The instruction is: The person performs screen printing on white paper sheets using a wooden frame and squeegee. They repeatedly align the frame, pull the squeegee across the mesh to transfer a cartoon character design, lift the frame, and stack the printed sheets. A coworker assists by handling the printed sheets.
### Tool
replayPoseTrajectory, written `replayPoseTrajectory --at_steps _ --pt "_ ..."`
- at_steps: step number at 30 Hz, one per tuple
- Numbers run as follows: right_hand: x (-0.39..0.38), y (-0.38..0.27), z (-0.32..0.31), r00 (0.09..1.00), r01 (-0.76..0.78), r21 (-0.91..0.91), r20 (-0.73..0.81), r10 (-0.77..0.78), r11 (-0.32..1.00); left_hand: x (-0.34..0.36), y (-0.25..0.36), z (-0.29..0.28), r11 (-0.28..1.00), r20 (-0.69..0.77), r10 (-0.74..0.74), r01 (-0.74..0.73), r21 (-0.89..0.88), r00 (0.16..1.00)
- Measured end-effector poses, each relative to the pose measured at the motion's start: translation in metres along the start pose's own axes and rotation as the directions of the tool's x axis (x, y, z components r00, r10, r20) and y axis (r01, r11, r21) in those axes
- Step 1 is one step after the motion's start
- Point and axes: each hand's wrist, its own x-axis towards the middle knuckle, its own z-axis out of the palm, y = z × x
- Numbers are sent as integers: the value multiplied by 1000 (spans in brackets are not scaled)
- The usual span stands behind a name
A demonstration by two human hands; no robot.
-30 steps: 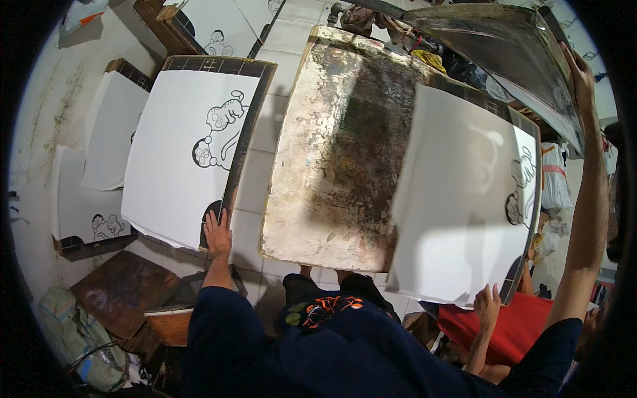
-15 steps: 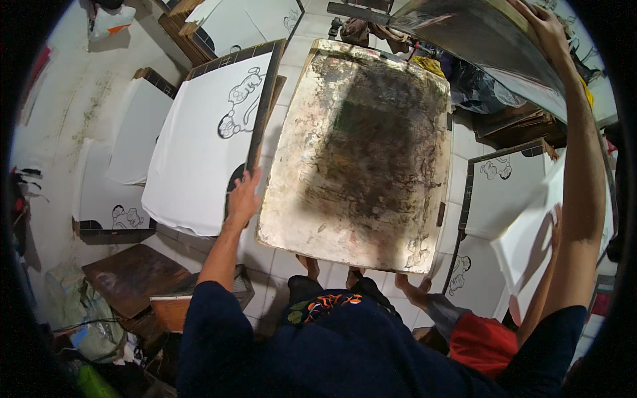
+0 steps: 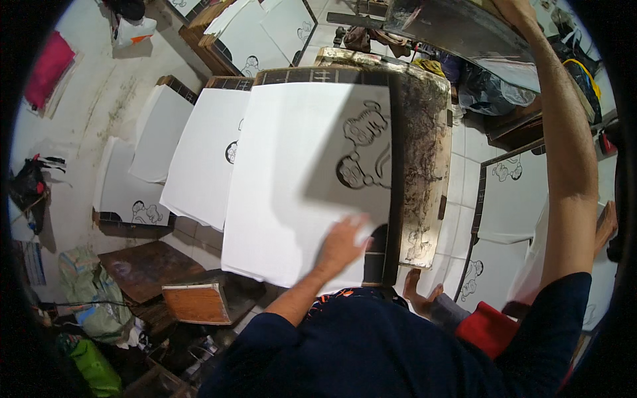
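Note:
A dark board covered with white cloth (image 3: 292, 172) lies over the stained printing table (image 3: 424, 152). Black line drawings of cartoon animals mark the cloth's right side. My left hand (image 3: 344, 244), slightly blurred, is over the lower right part of the cloth with its fingers apart, close to a black patch; whether it touches is unclear. At the upper right my right hand (image 3: 514, 12) grips the edge of a raised, tilted screen printing frame (image 3: 458, 33). Part of that hand is cut off by the picture's top edge.
More cloth-covered boards stand at left (image 3: 206, 152), far left (image 3: 136, 186) and right (image 3: 511, 199). A person in red (image 3: 488, 335) is close on my right, a hand (image 3: 605, 225) near the boards. A wooden box (image 3: 196, 304) and plastic bags (image 3: 93, 292) lie lower left.
The cloth-covered board has come from the left onto the stained table, which lay bare before. My left hand moved right with it. The raised frame shifted slightly up and left with my right hand.

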Motion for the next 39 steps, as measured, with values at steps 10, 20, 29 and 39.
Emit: replayPoseTrajectory --at_steps 10,20,29,39 --pt "-4 -1 2 998 -43 4 41 43 999 -109 -287 -155 686 -403 -695 717 -123 596" --pt "-12 -7 2 999 -43 -24 7 43 999 1 -219 -138 833 -261 -547 547 -79 795" --pt "35 7 0 999 20 -70 39 -17 997 28 -192 -147 800 -219 -595 595 -74 773" --pt "64 18 1 999 43 -29 -7 -43 999 44 -188 -147 791 -280 -588 612 -2 759"
